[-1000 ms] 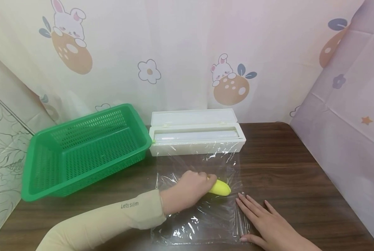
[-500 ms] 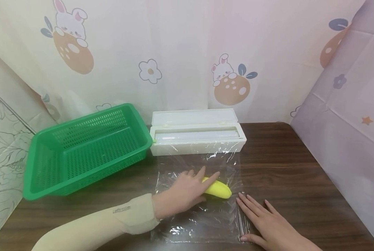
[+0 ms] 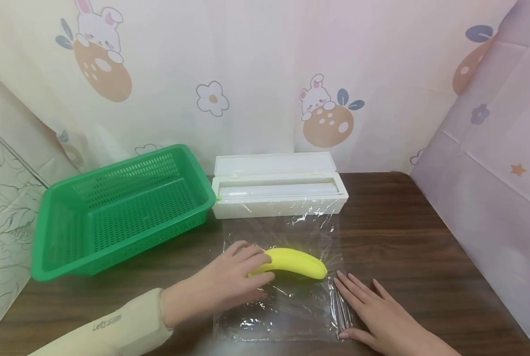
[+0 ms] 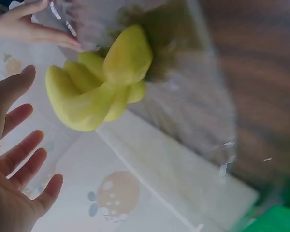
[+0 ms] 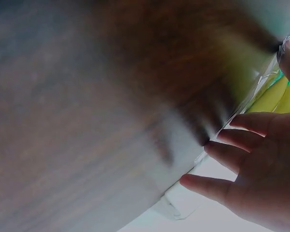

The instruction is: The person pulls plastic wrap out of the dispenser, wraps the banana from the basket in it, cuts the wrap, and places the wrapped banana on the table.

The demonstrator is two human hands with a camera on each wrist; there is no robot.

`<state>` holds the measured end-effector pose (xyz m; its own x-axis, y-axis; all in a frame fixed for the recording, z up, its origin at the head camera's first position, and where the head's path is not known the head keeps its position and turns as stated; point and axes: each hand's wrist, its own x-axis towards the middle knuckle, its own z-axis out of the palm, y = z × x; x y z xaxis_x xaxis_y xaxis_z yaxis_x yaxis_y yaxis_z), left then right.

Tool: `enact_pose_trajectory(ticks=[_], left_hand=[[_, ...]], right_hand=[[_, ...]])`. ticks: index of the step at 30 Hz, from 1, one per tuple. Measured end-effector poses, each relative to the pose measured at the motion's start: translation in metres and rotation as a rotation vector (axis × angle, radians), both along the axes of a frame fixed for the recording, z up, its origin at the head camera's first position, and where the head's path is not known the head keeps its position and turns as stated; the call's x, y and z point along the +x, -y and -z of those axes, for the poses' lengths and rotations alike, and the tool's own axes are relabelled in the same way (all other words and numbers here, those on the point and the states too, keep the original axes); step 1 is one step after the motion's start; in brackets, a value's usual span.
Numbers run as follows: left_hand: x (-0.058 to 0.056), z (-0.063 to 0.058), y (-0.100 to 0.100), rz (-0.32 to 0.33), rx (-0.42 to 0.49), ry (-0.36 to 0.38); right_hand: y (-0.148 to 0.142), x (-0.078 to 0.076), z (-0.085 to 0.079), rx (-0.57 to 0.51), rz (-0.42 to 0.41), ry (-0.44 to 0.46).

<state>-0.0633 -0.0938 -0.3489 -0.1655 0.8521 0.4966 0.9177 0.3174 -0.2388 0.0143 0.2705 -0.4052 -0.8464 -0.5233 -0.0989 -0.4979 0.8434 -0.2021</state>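
A yellow bunch of bananas (image 3: 293,262) lies on a sheet of clear cling film (image 3: 287,316); from above it looks like one curved banana, but several lobes show in the left wrist view. My left hand (image 3: 225,279) is at the bunch's left end, its fingers (image 4: 26,162) spread and apart from it in the left wrist view. With straight fingers, my right hand (image 3: 378,314) rests flat on the film's bunched right edge. Behind, the film comes off a roll (image 3: 278,191) inside a white dispenser box (image 3: 278,207), whose lid is raised.
To the left stands a green perforated basket (image 3: 149,212), its right end close to the dispenser. Dark wood tabletop (image 3: 394,237) extends to the right. A patterned curtain (image 3: 256,64) hangs along the back and sides.
My left hand has let go of the bunch of bananas and drawn back to the left, uncovering most of it. The bunch stays on the film. My right hand has stayed in place.
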Motion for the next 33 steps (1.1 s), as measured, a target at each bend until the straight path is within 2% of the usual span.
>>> enact_pose_trajectory(ticks=[6,12,17,24,28,33], left_hand=[[0.012,0.016,0.021,0.005,-0.019,0.106],[0.027,0.031,0.035,-0.019,-0.061,0.23],[0.037,0.044,0.043,-0.012,-0.068,0.322],[0.048,0.054,0.048,-0.027,-0.099,0.542],[0.049,0.057,0.048,-0.035,-0.099,0.561],[0.048,0.058,0.049,-0.018,-0.09,0.543]], right_hand=[[0.001,0.0,-0.003,-0.005,0.012,0.037],[0.001,0.001,-0.002,-0.013,0.011,0.016],[0.001,0.002,-0.001,-0.033,0.02,0.02],[0.0,0.002,0.0,-0.065,0.028,-0.009],[0.0,0.003,0.0,-0.071,0.027,-0.015],[0.0,0.002,0.0,-0.114,-0.007,-0.001]])
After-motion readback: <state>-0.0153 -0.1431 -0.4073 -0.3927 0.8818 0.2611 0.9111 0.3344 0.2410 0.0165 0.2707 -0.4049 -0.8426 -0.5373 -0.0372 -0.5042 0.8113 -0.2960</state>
